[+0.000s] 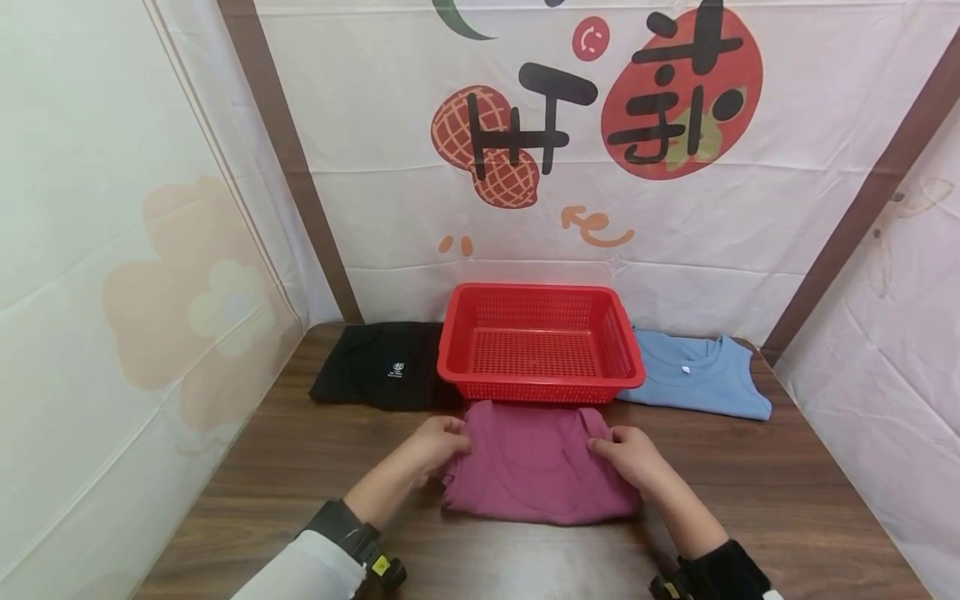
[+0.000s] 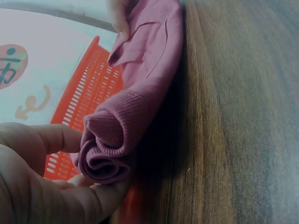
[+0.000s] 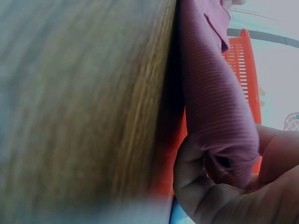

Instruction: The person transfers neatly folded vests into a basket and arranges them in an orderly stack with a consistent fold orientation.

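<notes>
Nearest the viewer, a white sleeve and dark wristbands border the wood-grained surface. Beyond them, the left hand pinches one short end of a folded pink garment, its thumb and fingers bent round the layered edge; the right hand grips the opposite end in the same manner. Each grip is thus occupied, and neither hand is nearer to the garment than the other. Governing relation: the garment's long axis runs crosswise from grip to grip, roughly parallel to the near wall of the red basket, which stands straight ahead, just beside the garment's far edge. Dark shadow lies beneath the cloth; whether its middle rests on the surface cannot be told. Flanking the basket lie a folded black garment, left, and a folded blue garment, right, both well apart from the hands. Farthest away hangs a pale printed backdrop bearing red shapes and dark lettering.
</notes>
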{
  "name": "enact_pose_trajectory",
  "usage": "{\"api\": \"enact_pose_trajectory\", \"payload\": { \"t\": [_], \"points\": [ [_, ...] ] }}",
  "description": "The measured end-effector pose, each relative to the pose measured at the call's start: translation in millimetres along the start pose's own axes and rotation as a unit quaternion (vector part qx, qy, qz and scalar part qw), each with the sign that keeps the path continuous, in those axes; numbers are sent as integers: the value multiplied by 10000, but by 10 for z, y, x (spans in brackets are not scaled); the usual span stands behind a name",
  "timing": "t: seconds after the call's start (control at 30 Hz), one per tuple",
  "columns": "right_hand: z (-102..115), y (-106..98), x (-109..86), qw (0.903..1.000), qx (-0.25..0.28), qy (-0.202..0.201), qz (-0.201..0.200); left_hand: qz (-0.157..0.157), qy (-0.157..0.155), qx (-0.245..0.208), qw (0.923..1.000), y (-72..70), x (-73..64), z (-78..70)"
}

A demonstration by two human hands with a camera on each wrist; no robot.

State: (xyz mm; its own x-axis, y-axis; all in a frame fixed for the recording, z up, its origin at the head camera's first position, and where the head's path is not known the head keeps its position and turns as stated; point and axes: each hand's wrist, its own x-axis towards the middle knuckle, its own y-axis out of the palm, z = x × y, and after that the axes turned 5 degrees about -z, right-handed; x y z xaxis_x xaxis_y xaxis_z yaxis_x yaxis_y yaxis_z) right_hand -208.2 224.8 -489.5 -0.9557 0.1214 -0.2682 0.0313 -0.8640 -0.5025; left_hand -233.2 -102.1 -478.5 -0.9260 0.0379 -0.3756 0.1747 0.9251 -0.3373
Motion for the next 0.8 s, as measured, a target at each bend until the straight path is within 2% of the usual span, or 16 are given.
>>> {"api": "enact_pose_trajectory", "payload": {
  "t": [0.17, 0.37, 0.63, 0.8],
  "points": [
    [-23, -7, -21, 9999, -17, -123, -45, 99, -28, -198, 9998, -9, -27, 16],
    [-11, -47, -86, 9997, 63, -200, -117, 114, 143, -278, 9994, -3, -83, 18],
    [52, -132, -203, 9991, 240, -320, -106, 199, 245, -387, 9988, -62, -218, -74],
    [112, -190, -281, 9985, 383, -375, -135, 235, 443, -501, 9975, -97, -286, -103]
  ]
}}
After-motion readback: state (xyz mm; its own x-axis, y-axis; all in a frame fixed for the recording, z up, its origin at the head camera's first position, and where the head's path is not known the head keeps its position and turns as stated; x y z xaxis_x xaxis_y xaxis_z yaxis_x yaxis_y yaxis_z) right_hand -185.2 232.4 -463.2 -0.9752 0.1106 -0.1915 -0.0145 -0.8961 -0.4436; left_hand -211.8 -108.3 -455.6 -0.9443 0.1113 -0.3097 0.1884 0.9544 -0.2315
